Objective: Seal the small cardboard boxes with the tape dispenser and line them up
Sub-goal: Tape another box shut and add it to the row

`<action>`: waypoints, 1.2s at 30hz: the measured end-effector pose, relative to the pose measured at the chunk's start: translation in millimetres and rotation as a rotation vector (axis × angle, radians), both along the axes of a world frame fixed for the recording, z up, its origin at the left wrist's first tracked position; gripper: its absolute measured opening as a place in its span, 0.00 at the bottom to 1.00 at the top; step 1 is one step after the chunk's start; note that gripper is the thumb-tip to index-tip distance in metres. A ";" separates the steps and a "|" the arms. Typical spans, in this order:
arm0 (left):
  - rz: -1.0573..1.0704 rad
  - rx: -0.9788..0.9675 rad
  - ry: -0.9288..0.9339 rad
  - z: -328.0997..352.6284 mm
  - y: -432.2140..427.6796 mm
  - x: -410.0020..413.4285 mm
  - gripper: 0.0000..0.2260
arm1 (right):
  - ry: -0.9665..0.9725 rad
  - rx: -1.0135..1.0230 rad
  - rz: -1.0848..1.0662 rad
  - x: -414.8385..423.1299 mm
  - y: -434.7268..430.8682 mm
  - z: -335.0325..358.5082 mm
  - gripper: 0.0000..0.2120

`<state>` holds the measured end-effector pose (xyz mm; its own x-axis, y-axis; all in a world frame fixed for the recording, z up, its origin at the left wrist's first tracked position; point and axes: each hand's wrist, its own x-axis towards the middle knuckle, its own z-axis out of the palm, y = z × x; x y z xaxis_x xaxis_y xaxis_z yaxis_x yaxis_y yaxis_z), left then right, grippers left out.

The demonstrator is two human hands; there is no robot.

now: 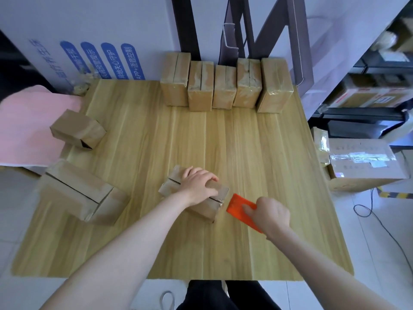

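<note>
A small cardboard box [205,206] lies near the middle front of the wooden table [245,153], its top seam a dark slit. My left hand [199,185] presses down on top of it. My right hand [271,214] grips an orange tape dispenser [238,203], whose front end touches the box's right end. Several taped boxes [223,86] stand side by side in a row along the table's far edge. Two more boxes lie at the left: a larger one [82,193] with an open seam and a smaller one [78,129] behind it.
A pink cloth [29,128] lies off the table's left edge. A large cardboard carton [362,166] sits on the floor at the right, with shelves behind it. A black cable [380,222] runs over the floor. A white printed board [89,41] stands behind the table.
</note>
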<state>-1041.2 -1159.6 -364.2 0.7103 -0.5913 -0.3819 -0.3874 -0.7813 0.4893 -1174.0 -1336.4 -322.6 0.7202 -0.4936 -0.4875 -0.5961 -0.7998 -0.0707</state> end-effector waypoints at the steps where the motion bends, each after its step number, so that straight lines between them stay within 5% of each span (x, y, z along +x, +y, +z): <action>1: -0.039 0.045 -0.027 0.7 5.6 0.7 0.21 | -0.042 0.032 -0.048 -2.5 -7.4 4.4 0.22; 4: 0.088 0.185 -0.171 3.7 17.6 -5.3 0.24 | -0.241 0.160 -0.170 -9.1 -20.8 15.9 0.23; 7: 0.484 0.203 -0.013 9.0 22.9 -19.1 0.29 | -0.473 0.346 -0.218 -14.7 -24.9 26.7 0.19; 13: 0.913 -0.118 0.228 9.1 2.7 -58.8 0.30 | -0.713 0.632 -0.295 -18.6 -18.2 53.5 0.09; 18: 0.794 -0.493 0.088 43.8 -12.1 -52.6 0.14 | -0.787 0.661 -0.269 -23.0 -20.7 70.1 0.06; 21: 0.683 -0.790 0.211 90.9 -13.7 -40.8 0.09 | -0.797 0.661 -0.234 -24.8 -23.5 76.0 0.06; 28: 0.458 -0.729 0.179 132.4 -8.9 -46.2 0.12 | -0.761 0.575 -0.157 -19.8 -23.7 81.9 0.06; 36: 0.550 -0.779 0.308 141.0 -8.5 -36.6 0.09 | -0.783 0.594 -0.099 -12.7 -25.4 92.3 0.02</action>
<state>-1077.8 -1168.1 -223.2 0.8954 -0.3743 -0.2411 0.1610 -0.2328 0.9591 -1186.6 -1361.8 -230.3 0.9140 -0.3980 -0.0787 -0.2714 -0.4556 -0.8478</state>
